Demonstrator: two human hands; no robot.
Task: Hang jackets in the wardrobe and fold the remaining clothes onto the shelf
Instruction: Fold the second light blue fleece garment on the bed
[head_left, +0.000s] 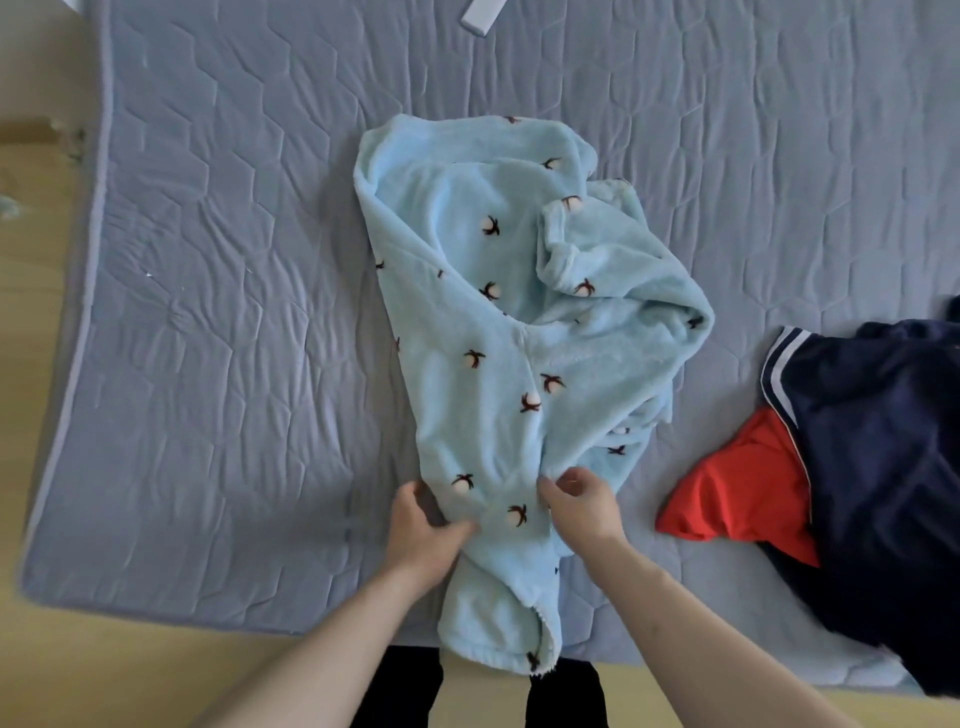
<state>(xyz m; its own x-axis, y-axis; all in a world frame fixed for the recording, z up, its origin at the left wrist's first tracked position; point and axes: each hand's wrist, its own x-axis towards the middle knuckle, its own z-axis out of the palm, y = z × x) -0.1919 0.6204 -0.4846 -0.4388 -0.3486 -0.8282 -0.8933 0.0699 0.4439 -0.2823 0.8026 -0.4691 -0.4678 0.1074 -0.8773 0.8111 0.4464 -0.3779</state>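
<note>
on bed (208, 260), crumpled pale-blue fleece garment (498, 332)

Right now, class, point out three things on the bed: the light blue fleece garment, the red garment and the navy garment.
light blue fleece garment (498, 374): head view, on its patterned middle.
red garment (737, 493): head view, on its exposed red fold.
navy garment (878, 441): head view, on its dark body, right of the striped edge.

A grey-blue quilted mattress (218, 312) lies on pale wooden floor (36, 364).
</note>
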